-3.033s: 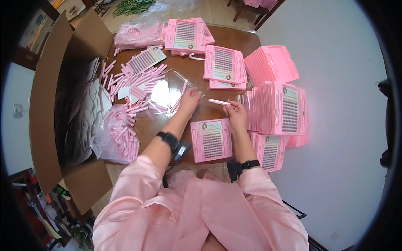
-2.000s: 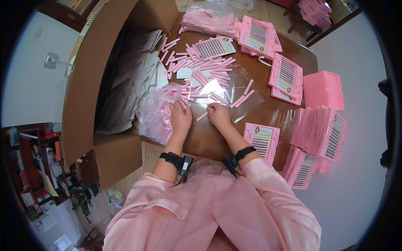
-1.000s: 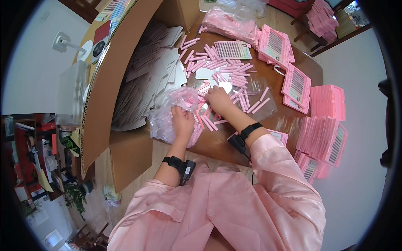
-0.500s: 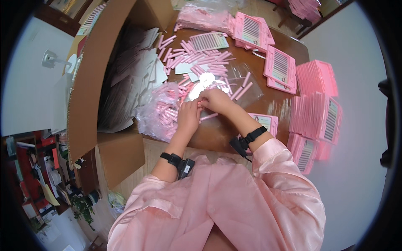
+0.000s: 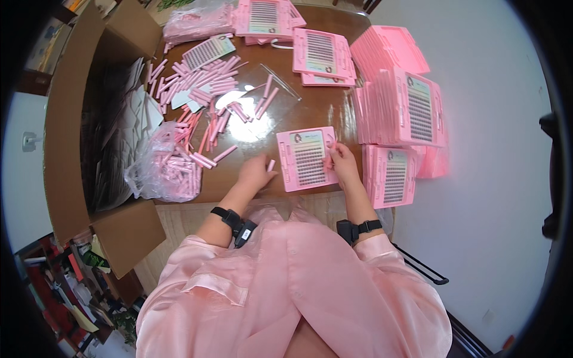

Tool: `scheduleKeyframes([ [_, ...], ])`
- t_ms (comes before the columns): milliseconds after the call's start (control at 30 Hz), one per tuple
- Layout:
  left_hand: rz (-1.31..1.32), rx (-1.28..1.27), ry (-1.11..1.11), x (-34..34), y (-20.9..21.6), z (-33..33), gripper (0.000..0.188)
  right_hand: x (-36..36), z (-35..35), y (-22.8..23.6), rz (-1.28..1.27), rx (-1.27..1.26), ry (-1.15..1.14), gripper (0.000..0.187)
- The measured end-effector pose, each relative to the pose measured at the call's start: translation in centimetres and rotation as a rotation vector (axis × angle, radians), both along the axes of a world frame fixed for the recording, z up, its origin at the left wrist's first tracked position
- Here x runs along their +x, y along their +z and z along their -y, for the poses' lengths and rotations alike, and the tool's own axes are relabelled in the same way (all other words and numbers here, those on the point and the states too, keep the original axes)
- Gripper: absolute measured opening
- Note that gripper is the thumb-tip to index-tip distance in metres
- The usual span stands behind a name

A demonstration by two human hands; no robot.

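A pink tray of false eyelashes (image 5: 309, 160), with dark lash clusters in rows on a pale card, lies flat near the table's front edge. At its right edge, my right hand (image 5: 345, 165) pinches a small coral-pink piece (image 5: 329, 157), whose kind I cannot make out. My left hand (image 5: 255, 173) is left of the tray, its thumb and fingers closed on a short pink tube (image 5: 271, 165). Loose pink tubes (image 5: 215, 80) are spread farther off to the left. A clear plastic bag (image 5: 140, 170) nearby holds more pink tubes (image 5: 179, 170).
A large cardboard box (image 5: 71, 131) with white packets (image 5: 113, 137) inside stands on the left. Stacked pink lash trays (image 5: 412, 110) line the right side, with more trays (image 5: 322, 53) at the back. Wrapped pink packages (image 5: 197, 25) sit at the far left.
My hands, close together near the tube pile before, are now apart. The right has moved to the lash tray, which now lies between them. The whole view has shifted.
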State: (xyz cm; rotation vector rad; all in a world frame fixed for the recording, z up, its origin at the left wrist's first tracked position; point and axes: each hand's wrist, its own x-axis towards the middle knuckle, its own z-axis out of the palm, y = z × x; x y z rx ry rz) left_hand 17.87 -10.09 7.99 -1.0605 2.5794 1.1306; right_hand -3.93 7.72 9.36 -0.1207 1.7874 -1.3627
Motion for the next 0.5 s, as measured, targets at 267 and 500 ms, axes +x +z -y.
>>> scheduleKeyframes([
  [267,0.097,-0.196,0.346,1.4,-2.3,1.4,0.023,-4.5,-3.5,-7.2,-0.198,0.238,-0.091,0.014],
  [500,-0.076,-0.046,0.452,-1.5,-1.1,0.7,0.032,-4.8,-2.7,-12.5,-0.128,0.274,-0.151,0.022],
])
